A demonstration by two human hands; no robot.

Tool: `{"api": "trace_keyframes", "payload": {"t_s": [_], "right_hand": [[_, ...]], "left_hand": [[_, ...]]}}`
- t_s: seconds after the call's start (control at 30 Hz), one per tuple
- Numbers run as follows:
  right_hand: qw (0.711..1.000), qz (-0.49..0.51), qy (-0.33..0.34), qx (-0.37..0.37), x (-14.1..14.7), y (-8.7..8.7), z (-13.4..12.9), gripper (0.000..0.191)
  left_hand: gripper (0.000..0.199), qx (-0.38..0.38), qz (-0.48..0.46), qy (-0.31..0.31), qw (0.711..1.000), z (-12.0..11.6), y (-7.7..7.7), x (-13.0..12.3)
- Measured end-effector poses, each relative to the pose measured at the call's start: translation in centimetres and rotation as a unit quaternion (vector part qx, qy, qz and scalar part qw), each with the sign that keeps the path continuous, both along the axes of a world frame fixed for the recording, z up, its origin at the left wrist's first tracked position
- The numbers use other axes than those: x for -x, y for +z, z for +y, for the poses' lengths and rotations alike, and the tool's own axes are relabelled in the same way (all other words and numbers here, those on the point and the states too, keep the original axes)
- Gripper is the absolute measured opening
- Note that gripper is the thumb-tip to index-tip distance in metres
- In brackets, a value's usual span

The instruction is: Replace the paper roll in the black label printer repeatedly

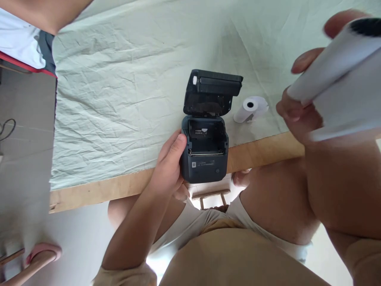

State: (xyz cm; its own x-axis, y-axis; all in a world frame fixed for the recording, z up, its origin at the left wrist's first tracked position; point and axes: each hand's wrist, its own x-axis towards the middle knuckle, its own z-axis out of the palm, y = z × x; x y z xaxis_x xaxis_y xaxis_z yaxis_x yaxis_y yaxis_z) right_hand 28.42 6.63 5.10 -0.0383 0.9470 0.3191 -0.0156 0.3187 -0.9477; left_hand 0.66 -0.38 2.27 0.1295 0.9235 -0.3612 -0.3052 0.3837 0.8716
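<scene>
My left hand [171, 161] grips the left side of a dark portable printer [205, 163] at the table's front edge. The printer's lid [212, 93] stands raised, and its paper bay shows no roll inside. Up at the right, close to the camera, my right hand [300, 95] holds a white paper roll [330, 67] with a black core, a loose sheet hanging from it. Just right of the printer, a smaller white paper roll [245, 110] with a black core lies on the cloth, its end partly unrolled.
A pale green cloth [119, 91] covers the table, whose bare wooden edge [104, 191] faces me. Another person's arm [50, 14] reaches in at the top left, near white fabric [22, 39]. A foot in a pink slipper [44, 254] is at the lower left.
</scene>
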Motion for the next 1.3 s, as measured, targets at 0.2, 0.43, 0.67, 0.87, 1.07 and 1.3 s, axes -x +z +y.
{"api": "trace_keyframes", "payload": {"t_s": [0.2, 0.43, 0.67, 0.87, 1.07, 1.3], "right_hand": [[0.979, -0.013, -0.195, 0.064, -2.9, -4.3, 2.6, 0.046], [0.934, -0.272, -0.228, -0.029, -4.4, -5.3, 1.9, 0.029], [0.887, -0.385, -0.248, 0.063, -3.3, -4.3, 2.5, 0.049], [0.859, -0.449, -0.224, 0.104, -3.8, -4.4, 2.8, 0.068], [0.827, -0.468, -0.192, -0.247, -3.7, -4.7, 0.5, 0.046], [0.848, -0.484, -0.060, -0.209, 0.7, -4.9, -0.6, 0.047]], "left_hand": [[0.058, 0.013, -0.008, -0.011, 1.000, 0.1, 0.1, 0.3], [0.058, 0.009, 0.000, -0.010, 1.000, 0.2, -0.1, 0.2], [0.056, -0.007, 0.001, 0.017, 1.000, 0.2, -0.3, -0.2], [0.057, 0.005, -0.014, -0.007, 1.000, 0.1, 0.1, 0.1], [0.055, -0.005, -0.020, -0.012, 1.000, 0.2, -0.3, 0.3], [0.056, -0.013, -0.003, 0.002, 1.000, 0.1, -0.9, 0.2]]}}
